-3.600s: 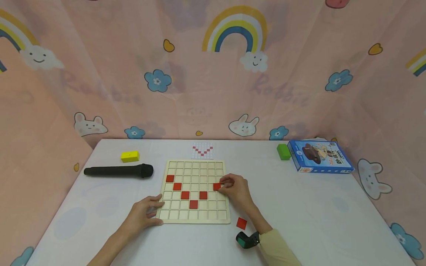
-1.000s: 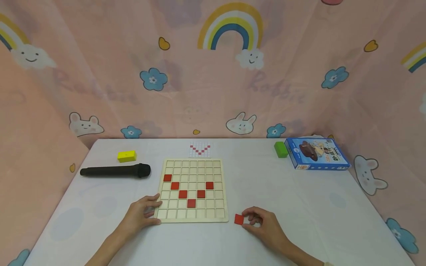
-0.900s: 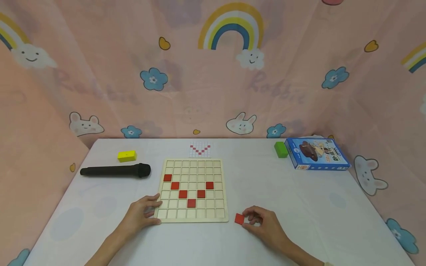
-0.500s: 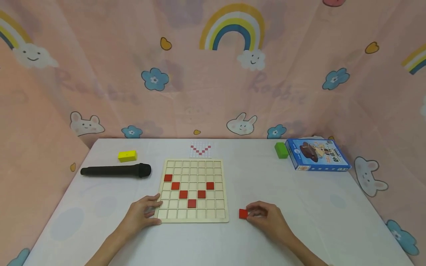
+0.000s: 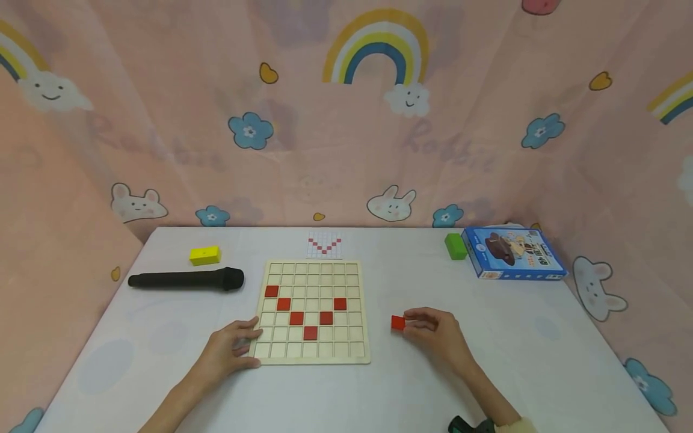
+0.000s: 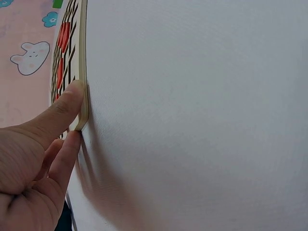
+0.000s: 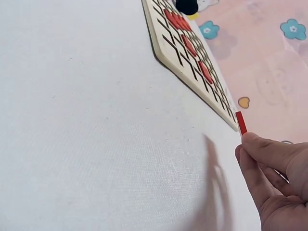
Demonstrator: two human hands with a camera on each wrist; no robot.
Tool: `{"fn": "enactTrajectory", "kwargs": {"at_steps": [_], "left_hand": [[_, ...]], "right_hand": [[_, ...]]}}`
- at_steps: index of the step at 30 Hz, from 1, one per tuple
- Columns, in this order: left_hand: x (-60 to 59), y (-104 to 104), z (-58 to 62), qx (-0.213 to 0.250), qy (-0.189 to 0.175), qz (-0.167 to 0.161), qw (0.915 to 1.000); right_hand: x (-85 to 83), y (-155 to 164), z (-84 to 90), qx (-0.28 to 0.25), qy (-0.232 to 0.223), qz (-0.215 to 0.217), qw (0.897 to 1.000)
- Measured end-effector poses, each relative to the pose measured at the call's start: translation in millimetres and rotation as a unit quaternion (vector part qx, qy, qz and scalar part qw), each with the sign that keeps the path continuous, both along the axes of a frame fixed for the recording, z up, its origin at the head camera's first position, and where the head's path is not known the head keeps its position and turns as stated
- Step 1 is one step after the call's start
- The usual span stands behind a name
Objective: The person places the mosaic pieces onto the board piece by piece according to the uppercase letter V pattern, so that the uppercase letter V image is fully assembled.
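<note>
My left hand (image 5: 227, 349) holds the pale wooden grid board (image 5: 346, 361) by its front left corner. In the left wrist view, its thumb (image 6: 72, 96) lies on the rim, with fingertips at the adjoining side. Several red square tiles sit in the board's cells in a V-like pattern; the one at bottom (image 5: 310, 333) is lowest. Right of the board, my right hand (image 5: 441, 337) pinches one more red tile (image 5: 397, 323) between thumb and fingertips. In the right wrist view that tile (image 7: 241, 122) appears edge-on, raised above the table.
A small pattern card (image 5: 324, 245) with a red V lies behind the board. To the left are a black microphone (image 5: 186, 279) and a yellow block (image 5: 205, 255). A green block (image 5: 456, 246) and a blue box (image 5: 514, 253) stand at the back right of the white table.
My right hand let go of a tile at the board's right side, then took the loose red tile from the table and carried it away from me. The left hand has stayed.
</note>
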State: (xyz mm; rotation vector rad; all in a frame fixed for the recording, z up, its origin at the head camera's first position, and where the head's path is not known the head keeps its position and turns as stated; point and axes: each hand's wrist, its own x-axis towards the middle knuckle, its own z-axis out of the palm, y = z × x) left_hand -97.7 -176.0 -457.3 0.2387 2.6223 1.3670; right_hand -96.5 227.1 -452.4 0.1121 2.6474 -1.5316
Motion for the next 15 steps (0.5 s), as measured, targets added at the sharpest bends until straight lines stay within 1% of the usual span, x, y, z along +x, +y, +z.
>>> {"fn": "enactTrajectory", "kwargs": {"at_steps": [6, 15], "left_hand": [[-0.9, 1, -1.2, 0.0, -0.013, 0.012, 0.9998], [-1.5, 1, -1.7, 0.005, -0.01, 0.008, 0.9999]], "right_hand": [[-10.0, -4, -2.7, -0.007, 0.009, -0.002, 1.0], [-25.1, -11, -7.1, -0.009, 0.016, -0.003, 1.0]]}}
